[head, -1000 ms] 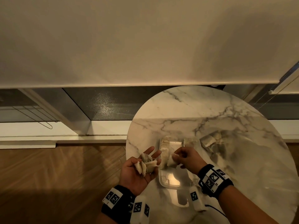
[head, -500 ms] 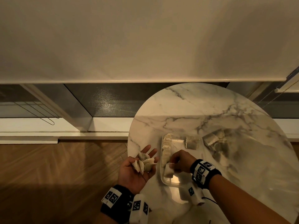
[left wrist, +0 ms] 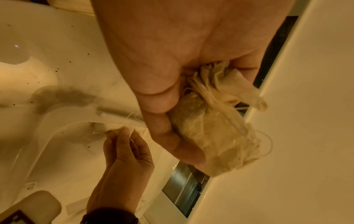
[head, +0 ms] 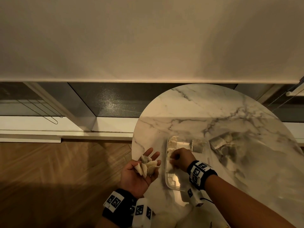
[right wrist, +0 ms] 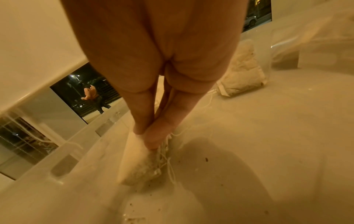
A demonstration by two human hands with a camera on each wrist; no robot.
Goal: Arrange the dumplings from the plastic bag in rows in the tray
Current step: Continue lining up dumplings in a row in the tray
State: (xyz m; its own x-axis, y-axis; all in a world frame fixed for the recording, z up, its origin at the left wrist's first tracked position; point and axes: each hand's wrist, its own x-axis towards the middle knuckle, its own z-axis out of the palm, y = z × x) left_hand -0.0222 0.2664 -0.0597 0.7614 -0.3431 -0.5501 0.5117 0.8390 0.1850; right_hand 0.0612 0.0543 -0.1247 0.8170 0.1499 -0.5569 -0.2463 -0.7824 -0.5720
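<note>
My left hand [head: 141, 171] is palm up beside the table's left edge, and several pale dumplings [head: 148, 165] lie in it with the fingers held straight. The left wrist view shows these dumplings [left wrist: 214, 128] bunched against the thumb. A clear plastic tray [head: 166, 178] stands on the marble table [head: 213, 109]. A row of dumplings [head: 172, 143] runs along its left side. Over the near end of that row, my right hand [head: 181, 157] pinches one dumpling [right wrist: 141, 163] by its top, its lower end on the tray floor. Another dumpling [head: 198, 145] stands at the tray's far right corner.
The clear plastic bag [head: 220, 143] with more dumplings lies just right of the tray. The round table's edge curves close by my left hand, with wooden floor [head: 57, 170] beyond it. A white roller blind [head: 148, 38] hangs behind, above dark window glass.
My right hand has brought its dumpling down from above the tray's middle to the tray floor at the row's near end. The left hand has kept its dumplings and barely moved.
</note>
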